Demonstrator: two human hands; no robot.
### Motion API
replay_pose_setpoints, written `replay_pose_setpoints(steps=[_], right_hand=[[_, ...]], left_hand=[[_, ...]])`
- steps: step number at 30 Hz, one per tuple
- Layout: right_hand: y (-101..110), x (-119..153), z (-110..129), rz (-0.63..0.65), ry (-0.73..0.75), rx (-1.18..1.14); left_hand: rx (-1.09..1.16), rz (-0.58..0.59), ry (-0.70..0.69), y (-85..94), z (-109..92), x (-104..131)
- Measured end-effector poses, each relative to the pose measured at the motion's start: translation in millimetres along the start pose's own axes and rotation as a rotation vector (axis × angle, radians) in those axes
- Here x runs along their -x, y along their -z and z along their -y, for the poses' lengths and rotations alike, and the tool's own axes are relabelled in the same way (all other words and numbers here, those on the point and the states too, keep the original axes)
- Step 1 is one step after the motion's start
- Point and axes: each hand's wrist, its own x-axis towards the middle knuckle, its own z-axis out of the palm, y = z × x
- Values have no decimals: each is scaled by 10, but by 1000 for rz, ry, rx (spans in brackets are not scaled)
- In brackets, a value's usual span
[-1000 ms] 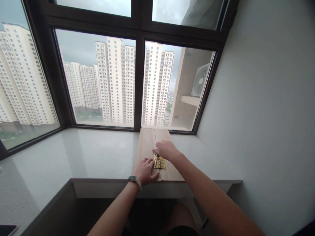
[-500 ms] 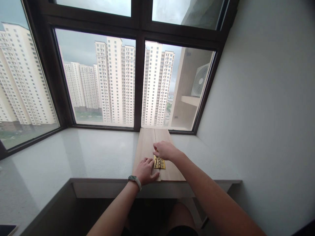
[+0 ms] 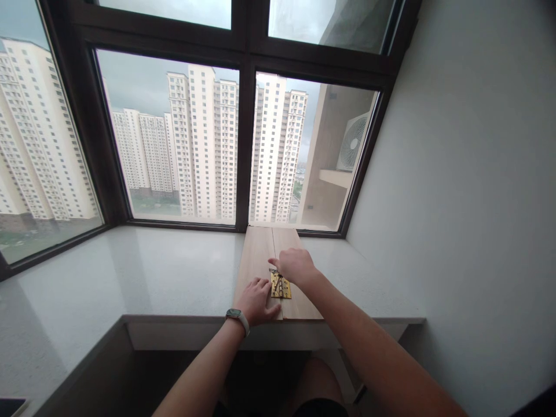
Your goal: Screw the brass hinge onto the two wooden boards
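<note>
Two pale wooden boards lie side by side on the white sill, with a narrow seam between them. A gold hinge lies across the seam near their front end. My left hand rests on the left board with its fingers spread, their tips at the hinge's left edge; a watch is on that wrist. My right hand is curled above the hinge's far end, its thumb pointing left. A small dark metal piece shows below that thumb; what the curled fingers hold is hidden.
The white sill runs along dark-framed windows behind the boards. A plain wall rises on the right. My legs are below the sill's front edge, and a dark object sits at bottom left.
My right hand has turned and shifted slightly, with its thumb now stretched out to the left. More of the hinge's far end shows. My left hand stays in place.
</note>
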Motion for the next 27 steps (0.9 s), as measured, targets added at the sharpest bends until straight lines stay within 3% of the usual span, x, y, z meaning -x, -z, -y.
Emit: replay_pose_setpoints(steps=[10,17,27], right_hand=[[-16,-11,20,-15,17,10],[-49,-24,-32,2,152,13],[-120,-74,-94,15,234,-53]], left_hand=[[11,-11,9,-15,8,-28],[23,-18,11,-33,29,-30],[25,-12,13,-39,47,-1]])
